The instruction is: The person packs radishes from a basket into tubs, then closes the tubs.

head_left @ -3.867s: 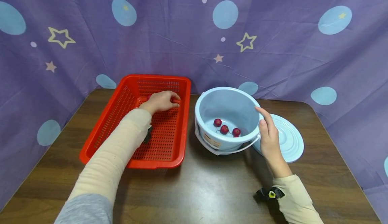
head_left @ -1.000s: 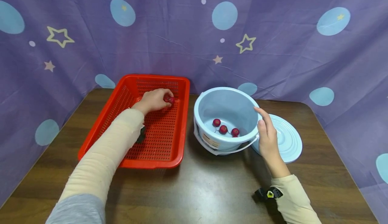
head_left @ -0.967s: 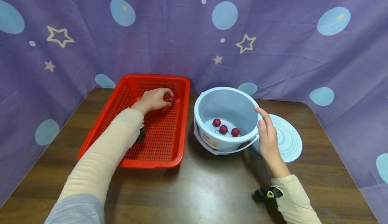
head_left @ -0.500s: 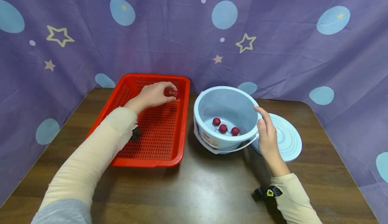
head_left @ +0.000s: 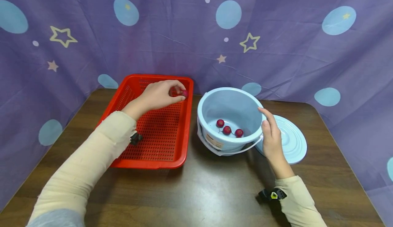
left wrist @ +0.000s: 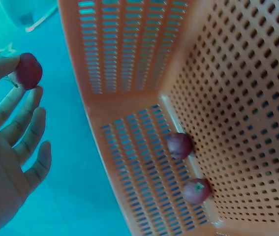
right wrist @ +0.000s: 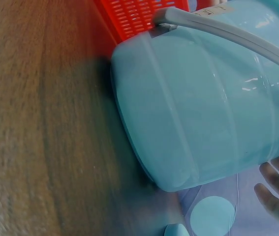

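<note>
My left hand is over the far right part of the red plastic basket, pinching a small red radish between thumb and fingertips. In the left wrist view that radish is up at the basket's rim level, and two more radishes lie in the basket. At the right side of the light blue bucket, my right hand grips the rim, its index finger along the edge. Three radishes with thin roots lie on the bucket's floor.
A light blue round lid lies on the wooden table to the right of the bucket, partly behind my right hand. The bucket's white handle hangs down at the front. A purple patterned curtain stands behind the table.
From reaching low inside the basket, my left hand has picked up a radish, then raised it and moved it toward the right rim. My right hand stays at the bucket.
</note>
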Tool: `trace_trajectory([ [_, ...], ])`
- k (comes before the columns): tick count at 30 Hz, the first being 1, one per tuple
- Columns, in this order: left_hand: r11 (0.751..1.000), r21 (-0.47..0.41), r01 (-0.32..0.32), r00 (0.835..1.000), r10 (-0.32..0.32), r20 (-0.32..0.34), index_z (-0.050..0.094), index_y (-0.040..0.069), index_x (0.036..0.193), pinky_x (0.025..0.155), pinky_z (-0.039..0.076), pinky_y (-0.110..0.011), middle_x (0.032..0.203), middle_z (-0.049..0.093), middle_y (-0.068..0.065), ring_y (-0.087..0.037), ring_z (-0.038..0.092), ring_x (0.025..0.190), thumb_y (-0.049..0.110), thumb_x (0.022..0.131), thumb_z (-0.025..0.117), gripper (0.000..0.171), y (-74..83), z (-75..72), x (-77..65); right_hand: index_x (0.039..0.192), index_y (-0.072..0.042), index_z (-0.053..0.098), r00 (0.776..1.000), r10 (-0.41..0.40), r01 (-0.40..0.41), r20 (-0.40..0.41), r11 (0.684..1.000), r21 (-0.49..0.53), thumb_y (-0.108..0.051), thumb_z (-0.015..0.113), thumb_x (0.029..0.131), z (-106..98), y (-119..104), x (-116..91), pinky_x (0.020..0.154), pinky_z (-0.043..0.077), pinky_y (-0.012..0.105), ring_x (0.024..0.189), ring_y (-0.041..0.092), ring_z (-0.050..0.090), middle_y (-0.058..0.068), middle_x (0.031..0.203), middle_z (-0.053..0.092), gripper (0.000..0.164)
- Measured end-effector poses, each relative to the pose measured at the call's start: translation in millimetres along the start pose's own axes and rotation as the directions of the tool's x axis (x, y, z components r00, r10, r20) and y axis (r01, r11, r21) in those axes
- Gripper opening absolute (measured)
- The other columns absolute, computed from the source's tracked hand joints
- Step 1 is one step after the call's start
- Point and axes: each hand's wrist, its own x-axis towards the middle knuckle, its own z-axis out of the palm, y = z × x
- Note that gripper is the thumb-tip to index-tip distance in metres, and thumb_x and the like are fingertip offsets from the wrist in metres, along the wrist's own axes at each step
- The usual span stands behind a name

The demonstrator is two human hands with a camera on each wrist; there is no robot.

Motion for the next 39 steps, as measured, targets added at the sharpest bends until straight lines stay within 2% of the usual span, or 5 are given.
trace_trajectory([
  [7, 0.999, -0.027, -0.045, 0.998, 0.044, -0.045, 0.066, 0.029, 0.112, 0.078, 0.046, -0.037, 0.099, 0.064, 0.010, -0.010, 0.058, 0.087, 0.047, 0.090, 0.069, 0.029, 15.7, -3.6, -4.5, 0.143, -0.008, 0.051, 1.000, 0.001, -0.001, 0.001, 1.000, -0.008, -0.016, 0.039, 0.105, 0, 0, 0, 0.107, 0.031, 0.023, 0.132, 0.012, 0.043, 0.009, 0.144, 0.052, 0.041],
  [16, 0.993, -0.055, -0.108, 0.993, 0.105, -0.056, 0.066, 0.031, 0.111, 0.074, 0.045, -0.031, 0.097, 0.063, 0.014, -0.008, 0.055, 0.084, 0.045, 0.090, 0.069, 0.025, 37.1, -3.5, -2.7, 0.143, -0.007, 0.051, 1.000, 0.003, -0.003, -0.002, 1.000, -0.018, -0.016, 0.038, 0.105, -1, 1, -1, 0.108, 0.030, 0.024, 0.133, 0.012, 0.042, 0.010, 0.144, 0.052, 0.041],
  [27, 0.983, -0.051, -0.178, 0.984, 0.177, -0.034, 0.068, 0.028, 0.113, 0.069, 0.044, -0.032, 0.097, 0.064, 0.011, -0.010, 0.054, 0.080, 0.046, 0.090, 0.070, 0.030, 62.0, -0.6, -1.5, 0.143, -0.007, 0.051, 1.000, 0.002, -0.002, 0.000, 1.000, -0.019, -0.014, 0.039, 0.105, -1, 0, -1, 0.108, 0.030, 0.024, 0.134, 0.013, 0.042, 0.010, 0.144, 0.051, 0.041],
  [39, 0.970, -0.041, -0.240, 0.970, 0.241, 0.042, 0.067, 0.028, 0.118, 0.066, 0.044, -0.030, 0.099, 0.065, 0.012, -0.006, 0.054, 0.078, 0.048, 0.090, 0.069, 0.036, 82.2, 7.7, -3.2, 0.143, -0.010, 0.051, 1.000, -0.009, 0.009, 0.005, 1.000, -0.026, -0.020, 0.039, 0.106, 0, 2, 0, 0.108, 0.031, 0.024, 0.134, 0.014, 0.043, 0.009, 0.145, 0.051, 0.041],
])
